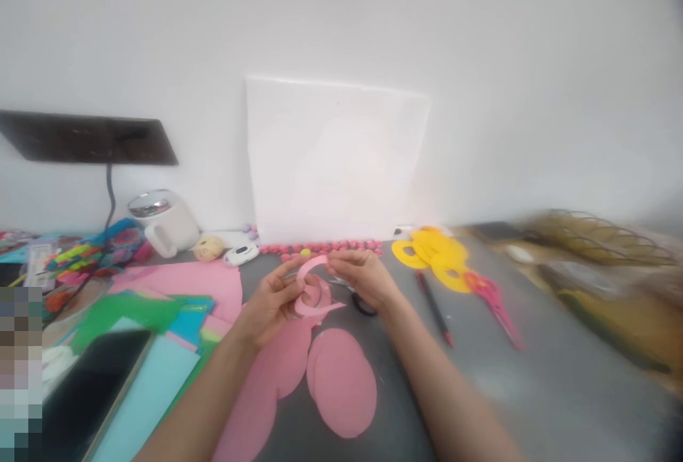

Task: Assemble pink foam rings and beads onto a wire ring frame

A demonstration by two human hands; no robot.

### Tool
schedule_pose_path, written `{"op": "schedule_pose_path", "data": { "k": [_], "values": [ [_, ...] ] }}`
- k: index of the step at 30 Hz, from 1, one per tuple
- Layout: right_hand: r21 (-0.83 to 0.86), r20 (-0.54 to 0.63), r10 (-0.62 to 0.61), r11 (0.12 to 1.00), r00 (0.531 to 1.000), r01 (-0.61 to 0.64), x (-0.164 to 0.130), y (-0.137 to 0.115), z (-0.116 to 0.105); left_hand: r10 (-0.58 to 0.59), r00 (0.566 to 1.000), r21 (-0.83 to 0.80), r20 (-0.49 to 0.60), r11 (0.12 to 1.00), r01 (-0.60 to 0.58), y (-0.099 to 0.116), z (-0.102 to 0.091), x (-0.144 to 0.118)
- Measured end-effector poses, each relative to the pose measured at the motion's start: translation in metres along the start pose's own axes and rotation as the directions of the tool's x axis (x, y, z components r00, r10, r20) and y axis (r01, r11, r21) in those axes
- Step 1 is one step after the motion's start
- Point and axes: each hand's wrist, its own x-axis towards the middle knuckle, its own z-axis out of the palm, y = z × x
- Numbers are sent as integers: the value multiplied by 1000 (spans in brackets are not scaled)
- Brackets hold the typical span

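Pink paper discs lie below both hands curling a pink strip.

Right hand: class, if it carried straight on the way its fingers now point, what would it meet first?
The right hand points left, toward the pink paper spiral it already pinches; just beyond that are the left hand fingers. Depth is hard to judge from this view.

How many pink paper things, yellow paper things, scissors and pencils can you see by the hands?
Pink spiral strip, held by left hand and right hand: 1
Pink circles on the table: at least 2, stacked
Yellow rings: about 3, overlapping
Red scissors: 1
Red pencil: 1
Total: about 8
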Motion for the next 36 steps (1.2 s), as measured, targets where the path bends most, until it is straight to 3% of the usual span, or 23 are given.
{"op": "schedule_pose_path", "data": {
  "k": [9,19,36],
  "values": [
    [51,-50,-17,999,999,19,3,2,-4,1,997,-25,80,1000,1,-4,-6,2],
    [23,12,-37,999,999,36,-1,0,0,-16,993,101,117,995,4,-5,-7,3],
    [-4,-12,0,1000,1000,0,-1,-1,-1,-2,995,64,100,998,-4,-4,-6,3]
  ]
}}
